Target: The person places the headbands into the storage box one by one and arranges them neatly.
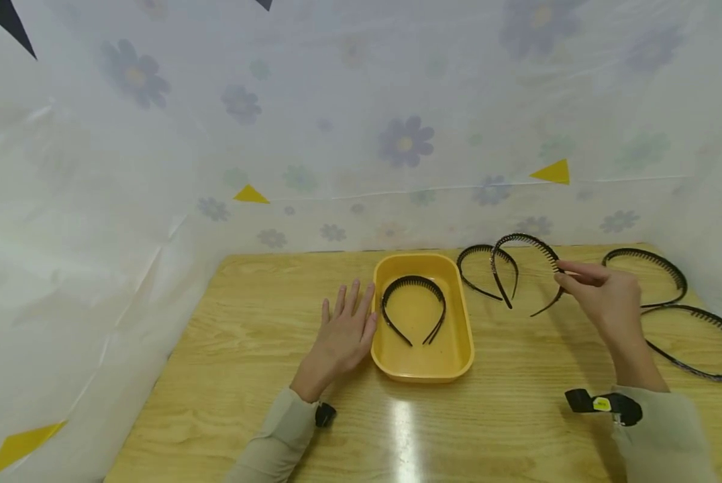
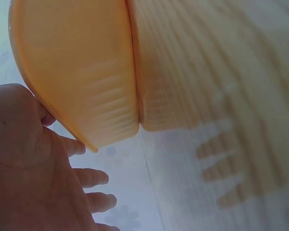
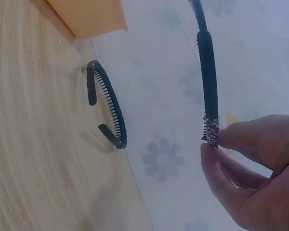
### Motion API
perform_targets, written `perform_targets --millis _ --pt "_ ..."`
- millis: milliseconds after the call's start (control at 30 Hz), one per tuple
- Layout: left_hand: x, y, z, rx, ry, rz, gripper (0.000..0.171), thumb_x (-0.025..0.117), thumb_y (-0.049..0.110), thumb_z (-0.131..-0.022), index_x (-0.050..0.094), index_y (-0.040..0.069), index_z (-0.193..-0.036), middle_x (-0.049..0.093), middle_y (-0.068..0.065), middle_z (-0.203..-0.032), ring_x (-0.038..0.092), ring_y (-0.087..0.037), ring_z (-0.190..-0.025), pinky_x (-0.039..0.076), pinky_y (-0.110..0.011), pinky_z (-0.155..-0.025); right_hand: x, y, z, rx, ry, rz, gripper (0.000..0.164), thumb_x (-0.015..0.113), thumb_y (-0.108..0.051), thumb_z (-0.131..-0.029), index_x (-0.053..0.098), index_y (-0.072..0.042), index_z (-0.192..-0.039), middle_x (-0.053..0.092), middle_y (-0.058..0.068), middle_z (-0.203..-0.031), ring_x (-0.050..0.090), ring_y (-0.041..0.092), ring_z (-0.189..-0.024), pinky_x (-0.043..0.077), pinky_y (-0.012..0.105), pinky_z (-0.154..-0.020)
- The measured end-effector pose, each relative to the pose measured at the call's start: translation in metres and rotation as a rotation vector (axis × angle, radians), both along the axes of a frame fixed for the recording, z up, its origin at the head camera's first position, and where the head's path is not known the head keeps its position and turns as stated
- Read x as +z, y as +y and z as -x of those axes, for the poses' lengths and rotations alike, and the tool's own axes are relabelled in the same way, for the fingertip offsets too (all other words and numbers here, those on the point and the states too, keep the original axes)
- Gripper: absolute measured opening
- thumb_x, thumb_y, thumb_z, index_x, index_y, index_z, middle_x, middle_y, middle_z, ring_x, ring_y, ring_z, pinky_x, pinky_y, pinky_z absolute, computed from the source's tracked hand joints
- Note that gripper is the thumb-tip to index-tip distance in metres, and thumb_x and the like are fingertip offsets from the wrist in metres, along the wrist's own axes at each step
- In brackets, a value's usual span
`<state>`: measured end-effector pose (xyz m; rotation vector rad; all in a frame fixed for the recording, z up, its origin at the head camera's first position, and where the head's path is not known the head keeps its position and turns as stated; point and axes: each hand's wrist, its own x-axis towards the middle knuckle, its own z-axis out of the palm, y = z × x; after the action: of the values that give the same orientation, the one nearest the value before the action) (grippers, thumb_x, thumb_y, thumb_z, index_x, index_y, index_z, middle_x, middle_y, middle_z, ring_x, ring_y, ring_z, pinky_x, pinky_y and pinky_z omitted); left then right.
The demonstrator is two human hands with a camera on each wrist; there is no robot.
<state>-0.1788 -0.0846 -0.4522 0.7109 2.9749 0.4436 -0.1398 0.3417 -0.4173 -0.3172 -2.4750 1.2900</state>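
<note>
My right hand (image 1: 608, 298) pinches one side of a black toothed headband (image 1: 527, 236) between thumb and fingers, holding it above the table. In the right wrist view, sparkly beads (image 3: 212, 131) show on that headband by the fingertips. My left hand (image 1: 339, 335) lies with fingers spread at the left side of a yellow plastic tray (image 1: 466, 342); in the left wrist view its thumb side touches the tray's rim (image 2: 53, 118). Inside the tray lies black headband work, a toothed band (image 1: 414, 279) with several thin ends, perhaps more than one band.
Behind the held one, another black headband (image 1: 466, 251) rests on the wooden table (image 1: 246, 322), right of the tray. Two more, a far headband (image 1: 678, 272) and a near headband (image 1: 699, 372), lie at the right. A flowered white sheet (image 1: 337, 134) rises behind the table.
</note>
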Motion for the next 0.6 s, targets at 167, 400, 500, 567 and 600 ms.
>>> perform_targets --millis 167,400,500,567,600 --pt "-0.001 -0.001 0.001 -0.002 0.003 -0.004 0.061 0.013 0.047 -0.112 0.005 0.023 -0.168 -0.001 -0.009 -0.172 -0.002 -0.036 -0.157 0.003 -0.066 -0.120 0.003 -0.011 0.000 0.043 0.026 0.016 0.042 0.074 -0.032 -0.097 0.073 -0.004 -0.127 0.062 -0.038 -0.085 0.059 -0.016 -0.082 0.046 0.007 -0.067" --pt "0.000 -0.001 0.001 -0.003 0.003 -0.013 0.061 0.015 0.047 -0.112 0.007 0.023 -0.168 -0.001 -0.009 -0.172 -0.003 -0.036 -0.156 0.003 -0.066 -0.120 0.003 -0.025 0.003 0.105 0.059 0.021 0.039 0.074 -0.026 -0.097 0.072 -0.005 -0.130 0.063 -0.030 -0.102 0.060 -0.011 -0.086 0.046 0.007 -0.071" --pt "0.001 -0.001 0.001 -0.004 0.006 -0.016 0.060 0.015 0.046 -0.112 0.008 0.023 -0.168 0.000 -0.009 -0.172 -0.002 -0.037 -0.156 0.003 -0.066 -0.120 0.003 -0.031 0.003 0.128 0.088 0.019 0.038 0.074 -0.023 -0.097 0.072 -0.003 -0.129 0.066 -0.025 -0.105 0.062 -0.009 -0.089 0.046 0.006 -0.074" --pt "0.001 0.000 0.001 -0.004 0.006 -0.016 0.060 0.016 0.045 -0.112 0.008 0.023 -0.167 0.000 -0.010 -0.172 -0.001 -0.037 -0.156 0.004 -0.067 -0.120 0.003 -0.036 0.004 0.137 0.113 0.010 0.035 0.075 -0.021 -0.097 0.073 -0.003 -0.127 0.069 -0.023 -0.103 0.063 -0.008 -0.088 0.047 0.007 -0.073" --pt "0.002 0.000 0.001 -0.005 0.007 -0.015 0.060 0.016 0.045 -0.113 0.008 0.023 -0.167 0.000 -0.010 -0.172 0.000 -0.037 -0.156 0.004 -0.067 -0.120 0.004 -0.039 0.004 0.142 0.121 0.004 0.034 0.075 -0.020 -0.096 0.074 -0.003 -0.126 0.070 -0.022 -0.102 0.063 -0.008 -0.088 0.047 0.007 -0.072"
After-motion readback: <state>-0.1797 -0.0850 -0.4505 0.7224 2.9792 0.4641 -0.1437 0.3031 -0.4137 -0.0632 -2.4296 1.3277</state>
